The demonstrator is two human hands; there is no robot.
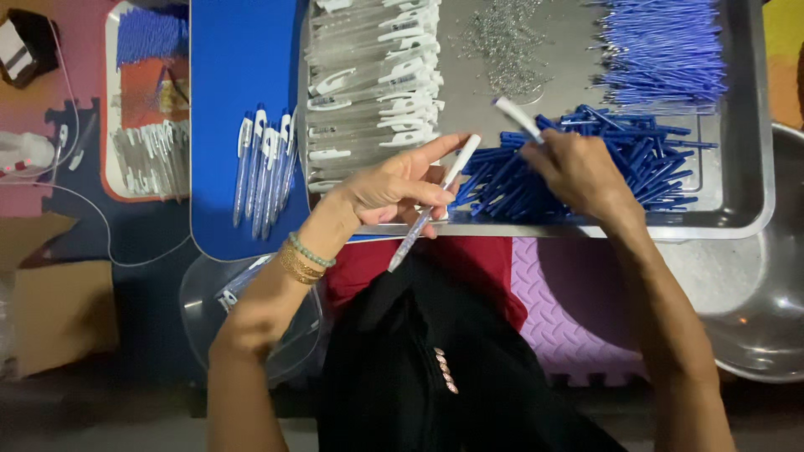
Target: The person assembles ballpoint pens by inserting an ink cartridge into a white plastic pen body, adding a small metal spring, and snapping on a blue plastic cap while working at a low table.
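Pen parts in both hands over the metal tray

Pen barrel (431, 205), clear with a white end, sits pinched in the left hand (394, 188). The right hand (578, 172) grips a white pen piece (517, 117) above blue pen parts (586, 180) in the metal tray (745, 167). Assembled pens (266, 167) lie on a blue board (234, 67)

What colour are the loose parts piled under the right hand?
Dark blue parts, piled in the metal tray; head view.
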